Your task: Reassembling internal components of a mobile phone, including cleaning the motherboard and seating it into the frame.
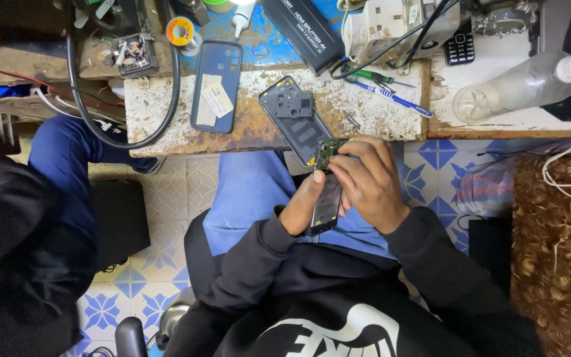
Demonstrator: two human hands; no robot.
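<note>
Two hands on one opened phone [326,198], held above the lap, just off the workbench's [166,125] near edge. Left hand [301,208] grips the phone's left side, thumb pressed on its face. Right hand [365,182] covers the right side, fingers curled tight at the top end where a green circuit board [326,153] shows; cannot tell if they pinch a tool. Second phone shell [295,122], grey, back off, lies on the bench with its lower corner overhanging the near edge, just beside the held phone. Blue phone case [217,86] with paper notes lies left of it, mid-bench. Blue pen [391,98] and green-handled tool [368,76] sit toward the right edge. Clear plastic bottle [523,86] lies on its side at the far right. Another person's dark sleeve [8,225] is off the left edge.
</note>
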